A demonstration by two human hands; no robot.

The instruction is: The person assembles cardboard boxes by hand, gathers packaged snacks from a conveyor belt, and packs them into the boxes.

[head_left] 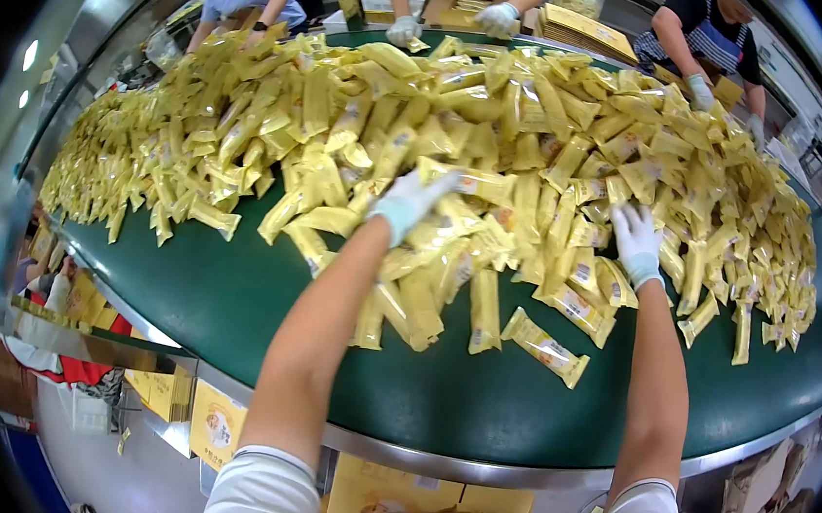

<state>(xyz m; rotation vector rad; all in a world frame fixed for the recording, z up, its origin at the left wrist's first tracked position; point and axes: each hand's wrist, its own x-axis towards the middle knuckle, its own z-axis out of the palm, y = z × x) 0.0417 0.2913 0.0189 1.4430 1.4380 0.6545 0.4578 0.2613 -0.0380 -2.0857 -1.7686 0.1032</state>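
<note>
A big heap of yellow wrapped snack packets (441, 137) lies across the green conveyor belt (231, 304). My left hand (411, 205), in a white glove, reaches into the middle of the heap. Its fingers stretch to the right, against a packet (481, 183) lying crosswise; the fingertips are slightly blurred. Further right, my gloved right hand (638, 243) rests on the packets with its fingers spread. Between my forearms, a loose packet (547, 348) lies on the near side of the belt, and another packet (485, 312) points towards me.
Across the belt, people with gloved hands (496, 19) stand by open cartons. A stack of flat yellow cardboard (587, 32) sits at the far edge. The metal rim (470, 471) runs along my side, with yellow boxes (390, 497) below it.
</note>
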